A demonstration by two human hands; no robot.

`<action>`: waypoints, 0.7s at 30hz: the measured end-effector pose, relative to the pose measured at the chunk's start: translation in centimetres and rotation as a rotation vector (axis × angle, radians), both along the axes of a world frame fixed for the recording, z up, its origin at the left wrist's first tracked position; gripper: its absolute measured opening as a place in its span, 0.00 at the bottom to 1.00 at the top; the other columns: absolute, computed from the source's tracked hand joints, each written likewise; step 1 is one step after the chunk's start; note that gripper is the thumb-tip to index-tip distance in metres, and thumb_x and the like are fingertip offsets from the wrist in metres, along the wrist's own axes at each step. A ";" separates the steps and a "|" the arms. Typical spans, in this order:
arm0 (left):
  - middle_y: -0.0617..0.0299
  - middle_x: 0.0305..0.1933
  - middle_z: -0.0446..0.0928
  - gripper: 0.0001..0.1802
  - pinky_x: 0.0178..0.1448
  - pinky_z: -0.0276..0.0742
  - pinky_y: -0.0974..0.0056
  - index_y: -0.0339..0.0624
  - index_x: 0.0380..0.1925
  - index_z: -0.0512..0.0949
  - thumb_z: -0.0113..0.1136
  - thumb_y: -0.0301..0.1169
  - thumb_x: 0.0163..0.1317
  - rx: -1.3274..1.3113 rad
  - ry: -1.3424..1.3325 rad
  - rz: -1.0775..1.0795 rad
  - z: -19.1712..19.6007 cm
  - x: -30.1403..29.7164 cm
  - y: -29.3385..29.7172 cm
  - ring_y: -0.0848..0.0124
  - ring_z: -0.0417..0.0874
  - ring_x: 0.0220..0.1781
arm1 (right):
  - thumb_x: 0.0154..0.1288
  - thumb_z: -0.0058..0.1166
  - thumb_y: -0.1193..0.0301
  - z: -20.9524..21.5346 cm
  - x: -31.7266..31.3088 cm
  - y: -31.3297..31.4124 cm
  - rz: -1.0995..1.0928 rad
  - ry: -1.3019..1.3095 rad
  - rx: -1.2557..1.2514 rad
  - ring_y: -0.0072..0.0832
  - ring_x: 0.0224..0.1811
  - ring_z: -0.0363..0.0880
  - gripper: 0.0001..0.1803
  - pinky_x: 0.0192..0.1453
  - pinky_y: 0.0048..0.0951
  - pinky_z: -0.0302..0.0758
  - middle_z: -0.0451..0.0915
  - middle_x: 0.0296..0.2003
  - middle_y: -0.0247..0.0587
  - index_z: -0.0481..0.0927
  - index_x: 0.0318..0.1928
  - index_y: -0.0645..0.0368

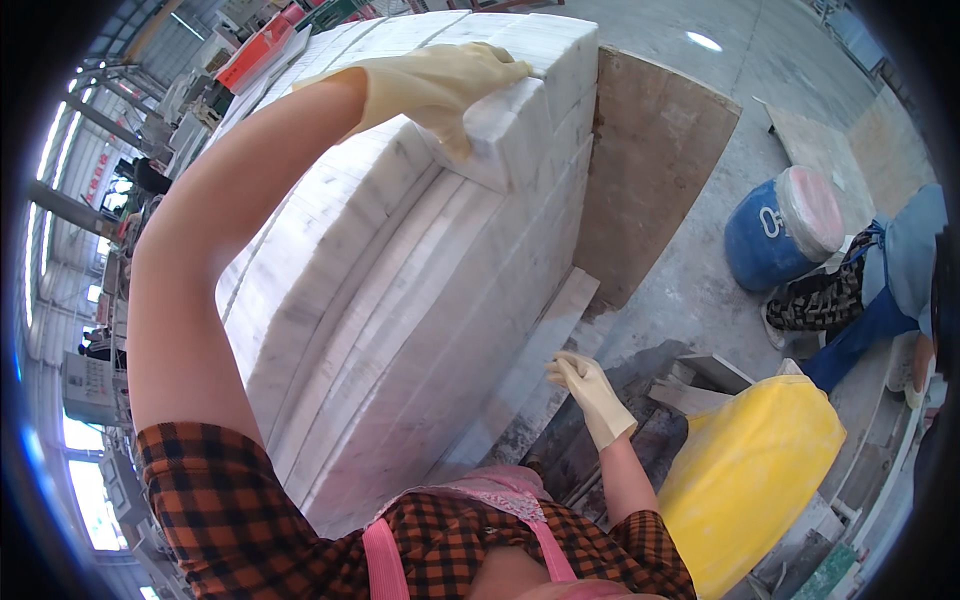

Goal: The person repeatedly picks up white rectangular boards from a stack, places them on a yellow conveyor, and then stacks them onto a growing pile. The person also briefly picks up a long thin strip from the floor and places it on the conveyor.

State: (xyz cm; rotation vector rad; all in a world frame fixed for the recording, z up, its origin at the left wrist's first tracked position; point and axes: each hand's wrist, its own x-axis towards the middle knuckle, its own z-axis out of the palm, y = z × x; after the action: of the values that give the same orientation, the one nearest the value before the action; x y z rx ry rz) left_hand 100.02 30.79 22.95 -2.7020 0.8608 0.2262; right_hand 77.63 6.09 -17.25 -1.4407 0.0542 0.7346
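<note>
My left hand, in a cream rubber glove, reaches over a large stack of white marble slabs. Its fingers and thumb straddle the marble block at the right end of the upper row, closed against it; the palm side is hidden. Beside the thumb, a stepped recess in the stack shows lower slabs. My right hand, gloved alike, hangs low on the right, apart from the stack. Its fingers are loosely curled together, with nothing visible in them.
A brown board stands against the stack's right end. A yellow cover is close to my right arm, with stone offcuts beside it. Further right are a blue drum and another person. Machinery lines the left.
</note>
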 end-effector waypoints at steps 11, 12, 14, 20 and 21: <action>0.36 0.80 0.58 0.58 0.83 0.55 0.43 0.43 0.80 0.55 0.74 0.56 0.56 -0.224 -0.263 -0.131 -4.5 0.2 6.7 0.44 0.53 0.84 | 0.80 0.49 0.64 13.3 13.4 3.7 -0.348 -0.832 0.131 0.41 0.83 0.51 0.37 0.84 0.38 0.48 0.55 0.79 0.57 0.53 0.79 0.70; 0.37 0.80 0.58 0.57 0.83 0.54 0.42 0.43 0.79 0.55 0.72 0.57 0.57 -0.366 -0.301 -0.081 -4.4 -0.9 7.5 0.43 0.52 0.84 | 0.81 0.48 0.62 15.0 14.9 4.8 -0.353 -0.922 0.088 0.41 0.83 0.50 0.38 0.85 0.38 0.48 0.53 0.80 0.57 0.52 0.79 0.69; 0.37 0.80 0.58 0.55 0.83 0.52 0.40 0.42 0.79 0.56 0.67 0.59 0.61 -0.583 -0.318 0.041 -3.2 -4.6 9.6 0.42 0.51 0.84 | 0.81 0.44 0.58 17.9 16.6 7.0 -0.383 -1.001 0.062 0.42 0.84 0.48 0.39 0.85 0.38 0.47 0.51 0.80 0.56 0.50 0.80 0.68; 0.38 0.80 0.57 0.37 0.86 0.44 0.47 0.39 0.77 0.59 0.49 0.48 0.76 -0.331 -0.170 0.721 -3.5 -20.1 14.5 0.45 0.50 0.85 | 0.83 0.34 0.46 23.3 19.0 14.7 -0.587 -0.918 0.088 0.43 0.85 0.41 0.43 0.85 0.38 0.44 0.44 0.82 0.54 0.43 0.81 0.66; 0.39 0.80 0.57 0.37 0.87 0.43 0.48 0.39 0.77 0.59 0.48 0.48 0.76 -0.439 -0.188 0.621 -3.9 -21.0 15.3 0.45 0.50 0.85 | 0.82 0.34 0.45 23.7 19.2 15.6 -0.642 -0.838 0.200 0.41 0.86 0.38 0.45 0.86 0.39 0.43 0.42 0.83 0.53 0.41 0.82 0.64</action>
State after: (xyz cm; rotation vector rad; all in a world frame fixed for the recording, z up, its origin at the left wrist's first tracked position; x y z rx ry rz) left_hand 78.98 46.08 19.05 -3.2616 -0.0150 -0.1066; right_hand 96.87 21.74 6.45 -1.3292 -0.1932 -0.3994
